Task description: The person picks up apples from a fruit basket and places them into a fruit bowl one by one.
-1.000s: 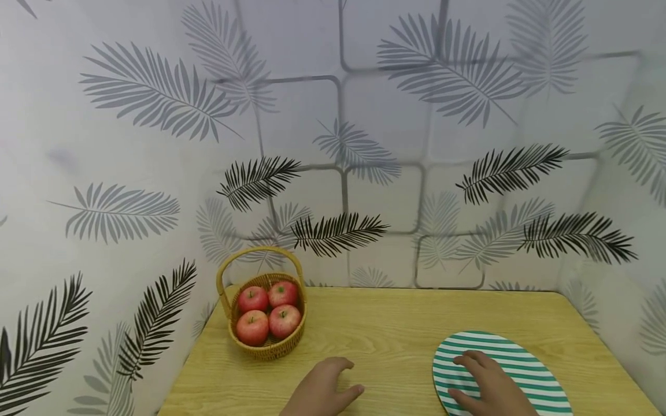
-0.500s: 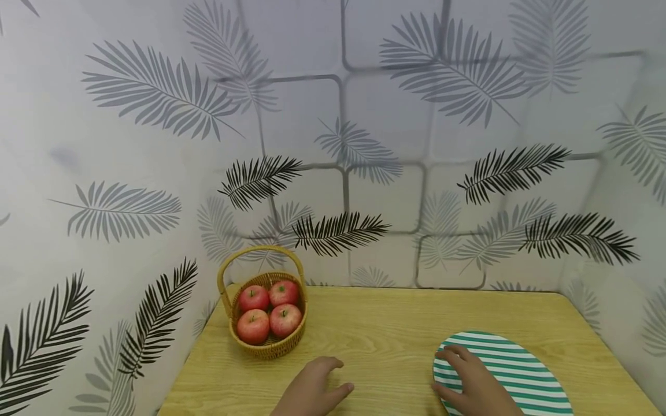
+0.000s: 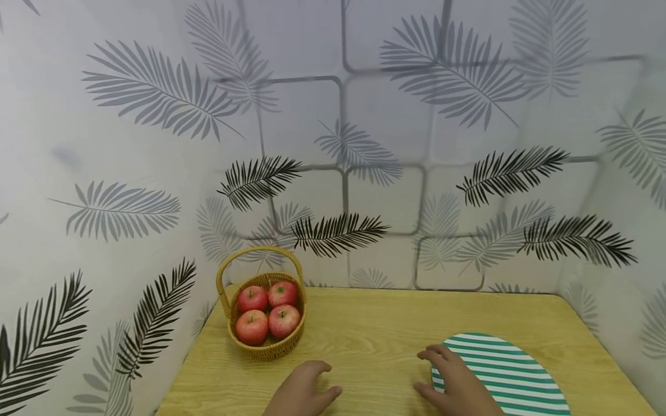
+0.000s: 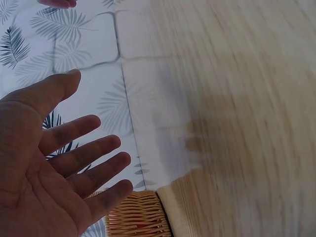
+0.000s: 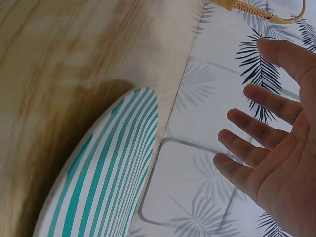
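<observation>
My left hand point(image 3: 303, 390) hovers over the wooden table point(image 3: 374, 323), fingers relaxed and holding nothing. Beyond it to the left stands a wicker basket point(image 3: 267, 351) with a tall handle and several red apples point(image 3: 284, 321) inside. In the left wrist view the palm and spread fingers of this hand show, with the basket's woven side point(image 4: 137, 217) below them. My right hand point(image 3: 452, 381) is above the left edge of a green-and-white striped oval mat point(image 3: 512, 370) and overlaps it in the head view. Its fingers are spread and bare in the right wrist view, beside the striped mat point(image 5: 106, 168).
A pale wall point(image 3: 385, 196) printed with grey and black leaves rises behind the table and along both sides. The table's back edge point(image 3: 416, 290) runs close to that wall. The basket handle point(image 3: 260, 249) arches up at the back left.
Both hands have drifted to the left, the right one farther, from over the middle of the striped mat to its left edge. The basket, apples and mat have stayed in place.
</observation>
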{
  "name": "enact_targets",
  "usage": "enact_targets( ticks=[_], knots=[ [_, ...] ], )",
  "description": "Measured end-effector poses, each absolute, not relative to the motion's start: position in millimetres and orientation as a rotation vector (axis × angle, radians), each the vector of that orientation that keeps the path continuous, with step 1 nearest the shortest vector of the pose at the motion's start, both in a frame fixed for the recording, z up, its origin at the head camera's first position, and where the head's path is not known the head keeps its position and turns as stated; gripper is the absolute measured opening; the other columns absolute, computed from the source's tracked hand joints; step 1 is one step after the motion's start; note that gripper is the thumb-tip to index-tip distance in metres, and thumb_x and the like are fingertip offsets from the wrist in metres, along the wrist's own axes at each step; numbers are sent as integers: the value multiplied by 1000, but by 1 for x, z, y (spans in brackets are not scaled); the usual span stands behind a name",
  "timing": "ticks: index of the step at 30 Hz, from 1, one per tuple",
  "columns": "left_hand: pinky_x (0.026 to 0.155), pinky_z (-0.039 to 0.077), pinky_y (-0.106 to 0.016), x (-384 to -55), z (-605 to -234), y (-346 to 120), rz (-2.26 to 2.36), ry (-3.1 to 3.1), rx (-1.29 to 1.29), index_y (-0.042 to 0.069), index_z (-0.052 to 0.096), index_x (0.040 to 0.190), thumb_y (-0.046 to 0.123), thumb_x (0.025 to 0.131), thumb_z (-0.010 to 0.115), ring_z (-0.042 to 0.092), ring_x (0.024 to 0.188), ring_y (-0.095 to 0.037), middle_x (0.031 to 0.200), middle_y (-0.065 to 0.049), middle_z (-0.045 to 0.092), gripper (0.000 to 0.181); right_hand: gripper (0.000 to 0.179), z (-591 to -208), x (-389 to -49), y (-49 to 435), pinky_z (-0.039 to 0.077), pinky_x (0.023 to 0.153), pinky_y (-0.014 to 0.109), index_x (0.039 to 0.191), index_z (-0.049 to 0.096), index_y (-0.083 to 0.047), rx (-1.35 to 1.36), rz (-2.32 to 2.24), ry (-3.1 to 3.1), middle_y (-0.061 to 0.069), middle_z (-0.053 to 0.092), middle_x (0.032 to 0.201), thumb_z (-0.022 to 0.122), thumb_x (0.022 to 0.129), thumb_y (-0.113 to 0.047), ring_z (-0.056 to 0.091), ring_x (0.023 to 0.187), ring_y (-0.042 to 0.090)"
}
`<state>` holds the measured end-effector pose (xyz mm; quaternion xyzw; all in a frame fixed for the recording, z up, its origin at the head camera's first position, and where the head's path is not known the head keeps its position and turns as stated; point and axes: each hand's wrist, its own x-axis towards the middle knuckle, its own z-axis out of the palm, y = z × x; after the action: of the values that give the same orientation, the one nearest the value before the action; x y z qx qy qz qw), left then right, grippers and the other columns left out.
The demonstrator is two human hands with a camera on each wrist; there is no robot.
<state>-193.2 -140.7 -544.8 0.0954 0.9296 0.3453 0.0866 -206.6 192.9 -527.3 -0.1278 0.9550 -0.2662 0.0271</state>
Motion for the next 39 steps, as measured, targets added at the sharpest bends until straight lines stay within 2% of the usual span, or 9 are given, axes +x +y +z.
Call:
enact_targets(
  ticks=[4, 11, 18, 32, 39],
  knots=[
    [92, 50, -53, -192, -546, -145, 1029, 2759, 242, 10, 65, 120, 56, 84, 69, 62, 112, -28, 117, -4, 67, 59, 61, -529, -208, 187, 52, 92, 47, 122, 62, -23, -446, -835, 2954, 2, 55, 135, 68, 79, -65, 58, 119, 26],
    [93, 50, -54, -191, -540, -151, 1033, 2750, 222, 8, 65, 120, 53, 85, 70, 62, 113, -29, 118, -6, 67, 57, 63, -530, -210, 177, 51, 94, 52, 125, 61, -21, -470, -895, 2898, 5, 53, 137, 67, 81, -64, 56, 122, 29],
    [92, 49, -56, -191, -547, -163, 1064, 2737, 155, 10, 65, 121, 55, 84, 70, 62, 113, -30, 118, -7, 67, 58, 64, -533, -214, 165, 53, 87, 44, 125, 61, -20, -564, -903, 2890, 3, 54, 133, 62, 82, -68, 59, 116, 25],
    [91, 49, -55, -190, -548, -184, 1049, 2814, 127, 9, 65, 120, 55, 85, 68, 62, 112, -30, 117, -7, 68, 58, 61, -530, -219, 132, 52, 92, 45, 126, 61, -26, -710, -926, 2930, -2, 56, 135, 51, 87, -72, 54, 126, 25],
    [87, 52, -52, -192, -545, -191, 1025, 2899, 192, 5, 66, 118, 49, 88, 69, 65, 107, -30, 114, -9, 69, 53, 54, -532, -225, 115, 54, 86, 36, 123, 60, -28, -838, -938, 2926, -8, 56, 129, 49, 90, -69, 59, 115, 16]
  ],
)
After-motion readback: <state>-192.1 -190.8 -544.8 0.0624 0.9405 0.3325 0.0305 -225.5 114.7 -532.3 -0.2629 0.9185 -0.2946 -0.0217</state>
